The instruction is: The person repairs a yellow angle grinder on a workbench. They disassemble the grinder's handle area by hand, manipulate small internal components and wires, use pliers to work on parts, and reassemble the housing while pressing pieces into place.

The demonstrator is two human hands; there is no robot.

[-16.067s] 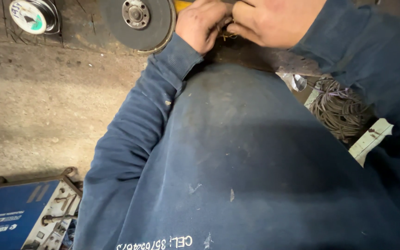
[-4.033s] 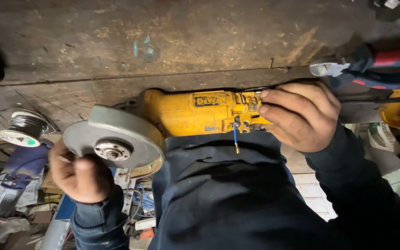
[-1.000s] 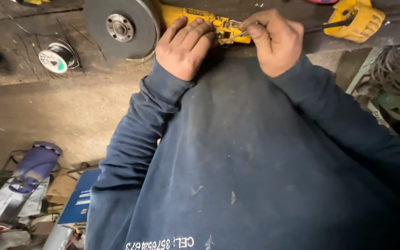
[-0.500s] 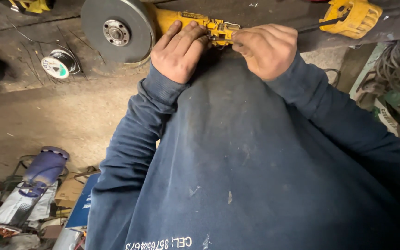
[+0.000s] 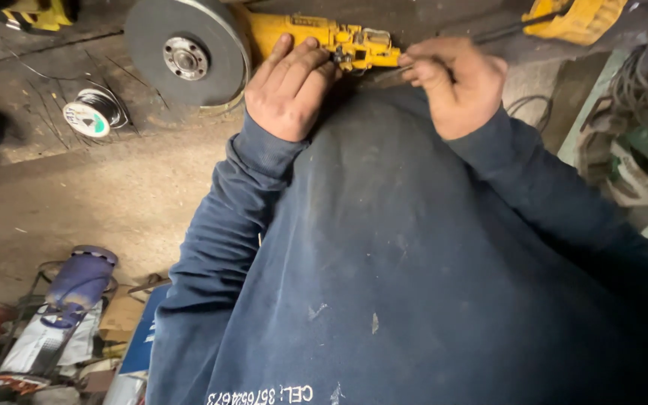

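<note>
Yellow angle grinder [image 5: 316,41] lay on far desk [image 5: 54,75], grey disc [image 5: 185,52] at left, rear housing opened. Body was pinned under left hand [image 5: 288,90], fingers flat, grip not closed. Right hand [image 5: 455,86] was pinched on thin tool [image 5: 397,62] at exposed parts. Judged: internals being worked; steady fine tip control called for next. Tool tip and inner parts were too small to read; grinder underside hidden by torso.

The angle grinder [image 5: 316,37] has a bright yellow body with black fittings, and its disc [image 5: 181,52] is dull grey around a silver hub. The wire spool [image 5: 91,114] is dark with a white face and a green patch. The sleeves [image 5: 219,225] are navy blue, flecked with pale specks. Another yellow tool part [image 5: 571,16] lies on the grey-brown bench [image 5: 39,82].
</note>
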